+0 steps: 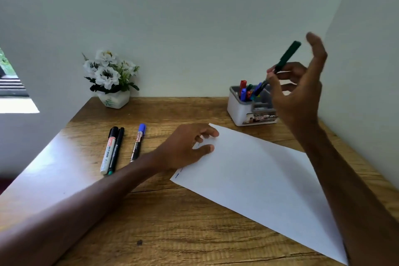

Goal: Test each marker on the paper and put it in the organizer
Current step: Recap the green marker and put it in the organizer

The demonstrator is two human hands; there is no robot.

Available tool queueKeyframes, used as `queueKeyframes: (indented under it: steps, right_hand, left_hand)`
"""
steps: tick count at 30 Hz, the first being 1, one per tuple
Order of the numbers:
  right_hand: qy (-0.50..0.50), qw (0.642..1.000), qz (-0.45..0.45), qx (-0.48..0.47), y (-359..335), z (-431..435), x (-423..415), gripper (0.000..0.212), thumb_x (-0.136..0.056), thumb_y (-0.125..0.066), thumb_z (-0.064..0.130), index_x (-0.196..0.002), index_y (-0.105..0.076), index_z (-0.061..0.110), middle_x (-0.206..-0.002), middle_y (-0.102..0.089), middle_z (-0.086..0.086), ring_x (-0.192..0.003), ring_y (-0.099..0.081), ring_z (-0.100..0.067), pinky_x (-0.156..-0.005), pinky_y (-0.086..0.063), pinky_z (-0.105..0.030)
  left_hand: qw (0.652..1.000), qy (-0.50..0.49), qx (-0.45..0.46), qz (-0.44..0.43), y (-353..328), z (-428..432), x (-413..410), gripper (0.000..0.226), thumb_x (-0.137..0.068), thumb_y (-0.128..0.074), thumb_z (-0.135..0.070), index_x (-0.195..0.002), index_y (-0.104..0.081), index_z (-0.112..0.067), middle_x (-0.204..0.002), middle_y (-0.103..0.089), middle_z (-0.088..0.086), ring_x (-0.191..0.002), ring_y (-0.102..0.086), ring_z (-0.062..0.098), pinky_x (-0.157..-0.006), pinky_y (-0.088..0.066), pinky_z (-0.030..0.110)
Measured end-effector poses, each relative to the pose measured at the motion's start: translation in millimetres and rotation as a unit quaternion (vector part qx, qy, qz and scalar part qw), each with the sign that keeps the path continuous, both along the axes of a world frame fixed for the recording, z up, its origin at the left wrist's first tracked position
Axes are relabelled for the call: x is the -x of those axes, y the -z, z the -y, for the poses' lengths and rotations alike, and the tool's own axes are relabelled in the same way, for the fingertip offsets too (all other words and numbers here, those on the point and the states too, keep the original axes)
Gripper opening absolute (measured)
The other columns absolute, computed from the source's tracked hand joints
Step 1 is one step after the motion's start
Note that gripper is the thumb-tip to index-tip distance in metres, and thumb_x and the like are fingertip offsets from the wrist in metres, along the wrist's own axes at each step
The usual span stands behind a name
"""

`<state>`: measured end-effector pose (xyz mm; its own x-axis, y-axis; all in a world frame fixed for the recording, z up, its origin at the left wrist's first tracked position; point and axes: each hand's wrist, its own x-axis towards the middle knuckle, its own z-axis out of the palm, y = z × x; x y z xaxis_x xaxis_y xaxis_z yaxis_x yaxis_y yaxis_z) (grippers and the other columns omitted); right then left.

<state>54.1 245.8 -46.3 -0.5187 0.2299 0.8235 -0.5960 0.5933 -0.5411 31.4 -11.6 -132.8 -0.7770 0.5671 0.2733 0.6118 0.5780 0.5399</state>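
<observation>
Hands first, from the left: the left hand (185,147) lies flat, fingers loosely spread, on the near-left corner area of the white paper (259,179), pinning it to the wooden desk (172,233). Left of that hand, three markers wait on the desk: a black-capped whiteboard marker (108,151) touching a slim black pen (116,150), and apart from them a blue-capped marker (138,142), all lying with their long axes running away from the person. The left hand is clearly nearer to them.

Further right, the white organizer (239,110) stands at the back of the desk, several capped markers already upright in its left compartment. Just above it, the right hand (302,93) is raised, thumb and forefinger pinching a dark green marker (287,57); the other fingers fan open. Its long axis tilts up and right, lower end aimed down-left toward the organizer's opening, so the drop looks like a short lowering along that line.
</observation>
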Motion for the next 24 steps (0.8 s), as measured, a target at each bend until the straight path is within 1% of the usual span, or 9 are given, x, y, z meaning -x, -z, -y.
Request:
queueKeyframes:
  steps: [1,3,5,7,10,14,16,21,24]
  right_hand:
    - [0.019,1.0,-0.017,0.002,-2.3,-6.8,-0.4,0.078,-0.095,-0.068,0.008,-0.158,-0.023,0.014,-0.099,-0.073,-0.008,-0.084,-0.075,-0.013,-0.068,-0.057,-0.021]
    - [0.065,0.997,-0.032,0.001,-3.6,-19.0,1.8,0.073,-0.096,-0.067,0.011,-0.157,-0.027,0.014,-0.101,-0.073,-0.008,-0.085,-0.074,-0.011,-0.07,-0.06,-0.025]
    - [0.101,0.994,-0.033,0.003,0.5,-29.1,5.4,0.068,-0.097,-0.066,0.013,-0.155,-0.032,0.015,-0.104,-0.074,-0.007,-0.088,-0.073,-0.009,-0.074,-0.062,-0.031]
    - [0.119,0.993,-0.023,0.002,7.6,-34.7,8.9,0.066,-0.097,-0.066,0.012,-0.154,-0.034,0.018,-0.105,-0.074,-0.007,-0.089,-0.073,-0.008,-0.076,-0.063,-0.035]
    - [0.136,0.991,-0.002,-0.012,18.2,-37.4,13.7,0.064,-0.098,-0.063,0.01,-0.153,-0.035,0.024,-0.106,-0.074,-0.006,-0.089,-0.074,-0.014,-0.08,-0.062,-0.043]
    - [0.148,0.988,0.034,-0.036,27.4,-39.4,18.7,0.064,-0.098,-0.064,0.006,-0.151,-0.036,0.027,-0.108,-0.074,-0.007,-0.091,-0.074,-0.018,-0.084,-0.061,-0.043]
    - [0.163,0.983,0.055,-0.057,32.5,-40.4,22.0,0.062,-0.098,-0.066,0.008,-0.151,-0.038,0.026,-0.11,-0.075,-0.009,-0.091,-0.074,-0.021,-0.085,-0.061,-0.041]
    - [0.195,0.969,0.11,-0.102,45.5,-44.9,33.4,0.04,-0.101,-0.063,0.016,-0.14,-0.055,0.018,-0.111,-0.077,-0.012,-0.096,-0.074,-0.032,-0.084,-0.055,-0.036]
    - [0.212,0.966,0.109,-0.098,46.5,-46.5,35.2,0.037,-0.101,-0.064,0.018,-0.137,-0.056,0.018,-0.111,-0.078,-0.011,-0.095,-0.074,-0.033,-0.084,-0.055,-0.036]
  left_hand:
    - [1.0,0.001,0.02,0.002,2.1,-0.6,0.3,0.037,-0.096,-0.07,-0.033,-0.133,-0.064,-0.034,-0.134,-0.064,-0.015,-0.108,-0.061,0.0,-0.098,-0.052,0.022]
    - [0.999,0.007,0.036,-0.004,4.4,-1.6,1.0,0.036,-0.098,-0.067,-0.034,-0.134,-0.064,-0.035,-0.139,-0.062,-0.016,-0.115,-0.058,-0.001,-0.103,-0.047,0.023]
    - [0.998,0.016,0.049,-0.023,3.9,-4.4,2.2,0.034,-0.1,-0.064,-0.033,-0.134,-0.065,-0.032,-0.142,-0.061,-0.016,-0.127,-0.054,0.002,-0.108,-0.04,0.023]
    - [0.997,0.022,0.058,-0.037,4.2,-8.3,4.1,0.033,-0.102,-0.062,-0.031,-0.135,-0.066,-0.029,-0.144,-0.06,-0.014,-0.133,-0.051,0.004,-0.112,-0.035,0.023]
    - [0.997,0.027,0.051,-0.045,8.0,-10.6,6.3,0.032,-0.102,-0.062,-0.029,-0.134,-0.067,-0.028,-0.143,-0.061,-0.013,-0.133,-0.052,0.005,-0.115,-0.039,0.029]
    - [0.997,0.038,0.036,-0.052,12.6,-9.4,6.8,0.031,-0.101,-0.063,-0.026,-0.132,-0.068,-0.027,-0.14,-0.064,-0.012,-0.13,-0.055,0.005,-0.113,-0.043,0.033]
    - [0.997,0.039,0.033,-0.055,13.8,-9.4,7.5,0.03,-0.101,-0.063,-0.027,-0.131,-0.068,-0.027,-0.14,-0.064,-0.013,-0.13,-0.056,0.005,-0.113,-0.044,0.034]
    - [0.998,0.035,0.034,-0.05,15.6,-9.4,9.5,0.031,-0.102,-0.061,-0.029,-0.132,-0.067,-0.029,-0.141,-0.063,-0.014,-0.131,-0.054,0.004,-0.113,-0.042,0.031]
    - [0.997,0.037,0.036,-0.05,16.6,-9.1,10.3,0.031,-0.102,-0.061,-0.029,-0.133,-0.066,-0.03,-0.141,-0.062,-0.015,-0.131,-0.053,0.003,-0.112,-0.041,0.027]
